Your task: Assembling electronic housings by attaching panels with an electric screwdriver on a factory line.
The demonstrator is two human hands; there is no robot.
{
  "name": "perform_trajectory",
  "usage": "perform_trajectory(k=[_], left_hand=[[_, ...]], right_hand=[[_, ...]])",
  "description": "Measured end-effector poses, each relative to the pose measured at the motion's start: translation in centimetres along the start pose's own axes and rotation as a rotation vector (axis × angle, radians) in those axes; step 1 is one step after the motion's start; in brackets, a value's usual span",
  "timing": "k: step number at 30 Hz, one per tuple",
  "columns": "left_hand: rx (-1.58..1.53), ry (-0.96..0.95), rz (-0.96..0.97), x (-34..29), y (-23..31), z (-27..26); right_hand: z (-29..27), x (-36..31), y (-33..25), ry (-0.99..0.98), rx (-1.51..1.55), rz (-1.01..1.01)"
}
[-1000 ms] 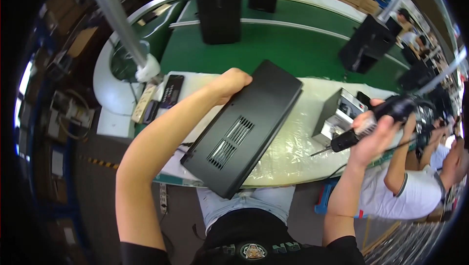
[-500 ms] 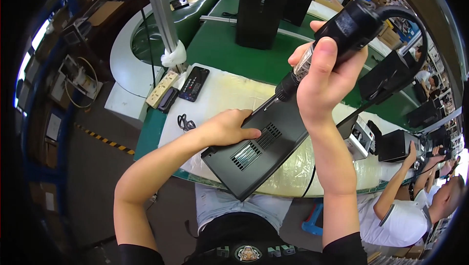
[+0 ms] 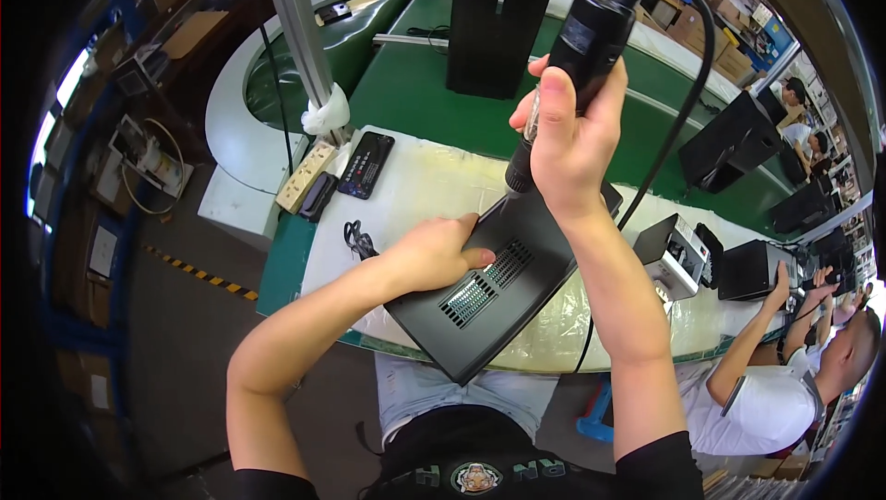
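Observation:
A flat black rectangular case (image 3: 466, 341) with two slotted vents lies tilted at the table's near edge. My left hand (image 3: 441, 255) grips its left side, thumb on the top face near the vents and the other fingers over the edge. My right hand (image 3: 580, 149) is wrapped around a corded black electric screwdriver (image 3: 589, 43), held steeply with its bit pointing down at the case's far left corner. Whether the bit touches the case I cannot tell. The screwdriver's cord loops to the right behind my forearm.
On the pale mat (image 3: 415, 168) lie a black phone-like device (image 3: 367, 164) and a short black cable (image 3: 358, 240), beside a power strip (image 3: 306, 177). A tall black case (image 3: 496, 29) stands on the green belt (image 3: 406, 85). A small box (image 3: 672, 255) and a co-worker (image 3: 757, 398) are at right.
My right hand has moved left with the screwdriver, which now stands more upright. A second black case behind the tall one has moved away along the belt. My left hand keeps its grip.

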State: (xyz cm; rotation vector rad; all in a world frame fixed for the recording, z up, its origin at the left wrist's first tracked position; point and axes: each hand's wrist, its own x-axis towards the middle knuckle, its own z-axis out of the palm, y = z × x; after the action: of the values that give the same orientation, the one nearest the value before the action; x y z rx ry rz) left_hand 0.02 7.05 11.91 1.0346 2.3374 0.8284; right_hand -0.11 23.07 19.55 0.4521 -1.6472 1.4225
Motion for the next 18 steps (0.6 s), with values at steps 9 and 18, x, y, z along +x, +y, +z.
perform_trajectory(k=[9, 18], left_hand=[[0.396, 0.716, 0.425, -4.9, 1.9, 3.5], [-0.832, 0.815, -0.157, -10.6, -3.0, 11.3]], right_hand=[[-0.4, -0.4, 0.5, -0.090, 0.018, 0.018], [-11.2, -2.6, -6.3, 0.388, -0.315, -0.194]])
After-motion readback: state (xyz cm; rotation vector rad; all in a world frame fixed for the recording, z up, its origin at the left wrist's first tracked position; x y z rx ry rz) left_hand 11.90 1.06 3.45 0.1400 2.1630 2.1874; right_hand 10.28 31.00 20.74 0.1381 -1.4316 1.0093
